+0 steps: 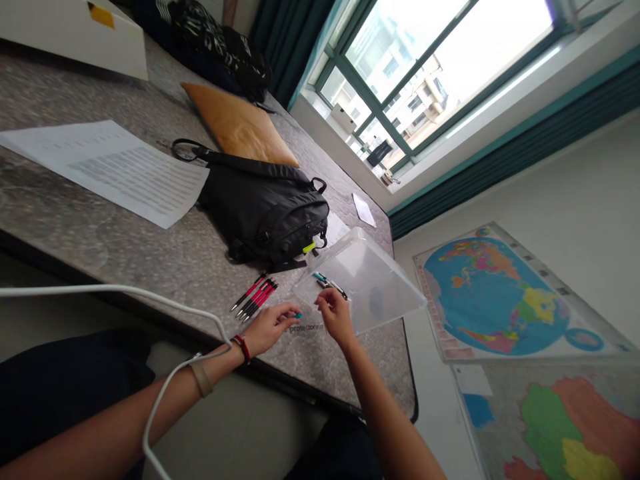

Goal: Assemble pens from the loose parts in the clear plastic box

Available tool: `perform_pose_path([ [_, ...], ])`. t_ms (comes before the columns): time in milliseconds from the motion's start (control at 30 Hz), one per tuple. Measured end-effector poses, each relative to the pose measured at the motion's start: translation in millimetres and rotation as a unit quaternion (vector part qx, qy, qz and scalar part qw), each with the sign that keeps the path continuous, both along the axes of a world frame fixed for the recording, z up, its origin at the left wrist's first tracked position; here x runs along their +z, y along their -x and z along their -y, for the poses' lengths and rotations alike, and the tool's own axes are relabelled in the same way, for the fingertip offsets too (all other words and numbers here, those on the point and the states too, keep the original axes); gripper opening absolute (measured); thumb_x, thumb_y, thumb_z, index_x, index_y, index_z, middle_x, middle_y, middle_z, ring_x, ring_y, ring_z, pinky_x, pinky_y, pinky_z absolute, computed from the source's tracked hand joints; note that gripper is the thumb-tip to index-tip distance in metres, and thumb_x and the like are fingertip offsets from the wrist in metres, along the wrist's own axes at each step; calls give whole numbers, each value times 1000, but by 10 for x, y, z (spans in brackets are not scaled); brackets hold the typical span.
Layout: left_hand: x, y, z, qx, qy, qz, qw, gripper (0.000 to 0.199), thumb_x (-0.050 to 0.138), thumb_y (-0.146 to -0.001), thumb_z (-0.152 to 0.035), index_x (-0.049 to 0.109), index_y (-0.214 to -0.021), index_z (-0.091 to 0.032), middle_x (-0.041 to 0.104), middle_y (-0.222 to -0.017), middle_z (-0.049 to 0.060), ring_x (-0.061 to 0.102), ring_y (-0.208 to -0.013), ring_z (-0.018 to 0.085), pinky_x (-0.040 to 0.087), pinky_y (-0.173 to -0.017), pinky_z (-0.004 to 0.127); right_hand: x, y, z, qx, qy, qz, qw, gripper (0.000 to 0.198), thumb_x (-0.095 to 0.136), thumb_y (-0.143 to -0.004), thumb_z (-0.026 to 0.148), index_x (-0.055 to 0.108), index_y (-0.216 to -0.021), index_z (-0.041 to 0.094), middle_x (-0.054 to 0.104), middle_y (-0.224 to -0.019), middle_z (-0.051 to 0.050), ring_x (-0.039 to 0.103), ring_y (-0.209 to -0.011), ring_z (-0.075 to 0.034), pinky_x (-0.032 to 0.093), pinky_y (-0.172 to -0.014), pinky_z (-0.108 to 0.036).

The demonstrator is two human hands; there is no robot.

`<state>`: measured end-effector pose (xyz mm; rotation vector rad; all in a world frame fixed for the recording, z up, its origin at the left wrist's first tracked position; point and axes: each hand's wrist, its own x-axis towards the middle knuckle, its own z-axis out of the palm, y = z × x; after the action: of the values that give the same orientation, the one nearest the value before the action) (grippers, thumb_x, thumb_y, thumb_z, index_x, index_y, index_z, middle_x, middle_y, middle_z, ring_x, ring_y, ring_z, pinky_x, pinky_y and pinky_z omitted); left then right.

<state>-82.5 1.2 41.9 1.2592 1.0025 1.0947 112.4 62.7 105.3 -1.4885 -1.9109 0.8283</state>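
Note:
My left hand is at the table's near side, its thumb and fingers pinched on a small teal piece, too small to name. Beside that hand several red-and-black pens lie in a row, tips toward me. My right hand has curled fingers just in front of a clear plastic box; whatever they hold, if anything, is hidden. Right behind its fingertips lie several pens, teal, black and white, at the box's left side. Dark lettering reading "protector" shows between my hands.
A black backpack lies behind the pens, with a printed sheet to its left and a brown envelope beyond. A white cable crosses over my left forearm. The table's right edge runs near the wall map.

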Motion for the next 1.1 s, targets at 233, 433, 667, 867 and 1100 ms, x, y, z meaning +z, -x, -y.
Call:
perform_pose_path([
  [233, -58, -5, 44, -14, -16, -8, 1000, 30, 59, -86, -40, 69, -109, -22, 73, -94, 4, 68, -85, 19, 51, -76, 28, 113, 257, 652, -115, 236, -375, 889, 20, 76, -72, 24, 71, -90, 20, 72, -96, -5, 66, -84, -17, 53, -70, -27],
  [433, -59, 3, 53, -15, -26, -16, 999, 29, 60, -86, -41, 69, -107, -22, 73, -92, 3, 67, -86, 19, 51, -77, 27, -27, 400, 788, -187, 193, -406, 873, 31, 85, -65, 28, 72, -92, 19, 70, -84, -3, 66, -77, -16, 53, -66, -25],
  [667, -45, -11, 56, -36, -18, 7, 999, 29, 59, -87, -38, 68, -109, -21, 74, -96, 3, 68, -88, 18, 52, -79, 27, -194, 408, 757, -169, 116, -299, 932, 36, 64, -85, 50, 71, -93, 15, 67, -75, -3, 59, -65, -13, 45, -57, -23],
  [867, -11, 4, 48, -25, -21, -3, 999, 26, 60, -86, -36, 70, -106, -22, 74, -96, 3, 68, -90, 19, 52, -82, 28, -170, 381, 689, -144, 79, -226, 960, 39, 60, -86, 52, 71, -85, 15, 59, -63, 0, 51, -56, -12, 40, -54, -24],
  [1100, -26, -4, 65, -14, -32, -9, 999, 25, 60, -87, -35, 70, -106, -22, 74, -99, 3, 68, -91, 19, 53, -82, 28, -116, 370, 704, -124, 62, -176, 975, 38, 58, -88, 50, 72, -83, 15, 58, -64, 0, 51, -58, -13, 41, -56, -25],
])
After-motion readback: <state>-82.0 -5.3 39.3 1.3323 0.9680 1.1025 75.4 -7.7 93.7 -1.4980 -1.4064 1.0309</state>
